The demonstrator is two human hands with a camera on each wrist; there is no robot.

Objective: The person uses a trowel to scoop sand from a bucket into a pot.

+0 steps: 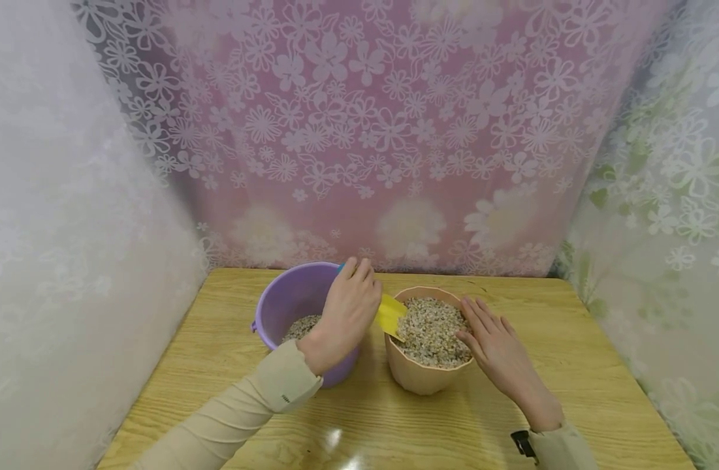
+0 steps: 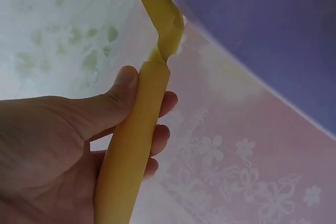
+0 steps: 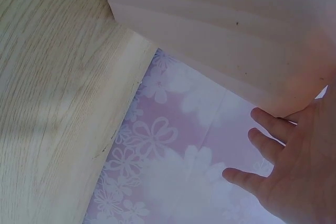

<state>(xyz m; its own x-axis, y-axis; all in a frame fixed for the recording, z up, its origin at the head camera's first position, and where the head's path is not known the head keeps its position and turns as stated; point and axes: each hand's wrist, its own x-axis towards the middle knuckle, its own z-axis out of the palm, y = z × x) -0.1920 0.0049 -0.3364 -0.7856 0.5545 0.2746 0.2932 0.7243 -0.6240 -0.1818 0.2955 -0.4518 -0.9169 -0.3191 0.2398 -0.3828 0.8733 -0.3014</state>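
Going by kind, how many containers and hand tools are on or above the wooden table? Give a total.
Buckets, round purple plastic bucket: 1
Pots, peach pot with a faceted rim: 1
Scoops, yellow scoop with a thick handle, in the left hand: 1
Total: 3

A wood-grain table [image 1: 561, 352] spans the lower frame; on it stand a purple bucket [image 1: 297, 290], left of centre, and a peach pot [image 1: 420, 380], right.
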